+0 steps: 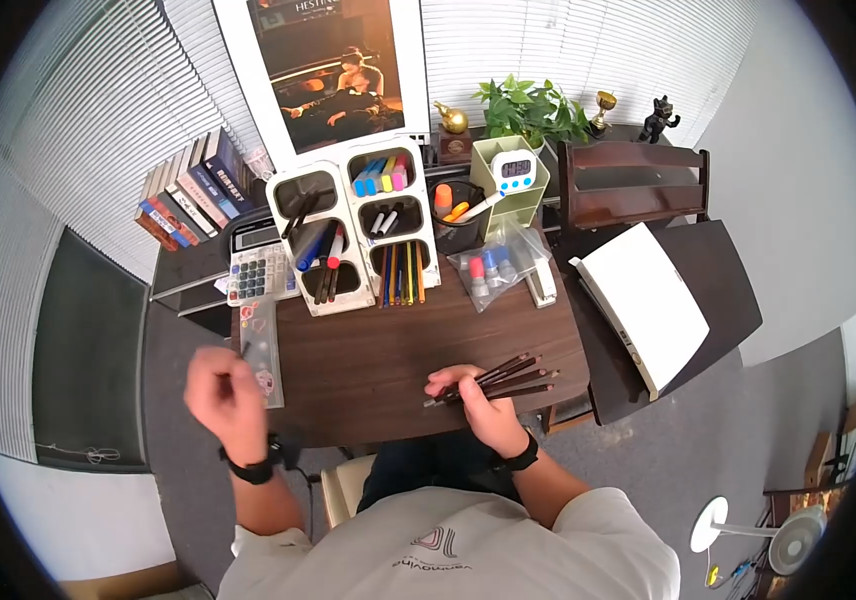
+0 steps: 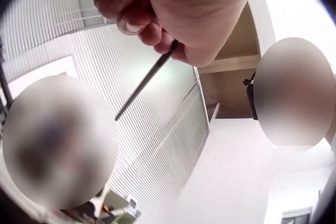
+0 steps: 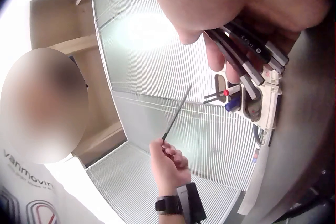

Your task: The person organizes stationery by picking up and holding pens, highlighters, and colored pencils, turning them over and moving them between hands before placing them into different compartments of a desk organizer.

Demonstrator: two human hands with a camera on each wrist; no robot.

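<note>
My left hand (image 1: pixel 228 395) is raised over the table's left front edge and pinches one thin dark pencil (image 2: pixel 144 82), which sticks out from between thumb and fingers. In the right wrist view, that pencil points up from the left fist. Near the front right edge, my right hand (image 1: pixel 493 415) holds a bundle of several dark pencils (image 1: pixel 518 379), fanned out to the right. Their grey ends (image 3: pixel 252 74) show in the right wrist view. Behind the hands stands a white organizer (image 1: pixel 354 230) with markers, pens and coloured pencils in its compartments.
A calculator (image 1: pixel 260 270) and a clear sticker packet (image 1: pixel 260 350) lie at the left. To the right are a black mesh pen cup (image 1: pixel 456 235), a green holder (image 1: pixel 518 210) with a timer, a clear bag (image 1: pixel 496 265) of bottles and a white stapler (image 1: pixel 542 285). A white binder (image 1: pixel 643 310) rests farther right.
</note>
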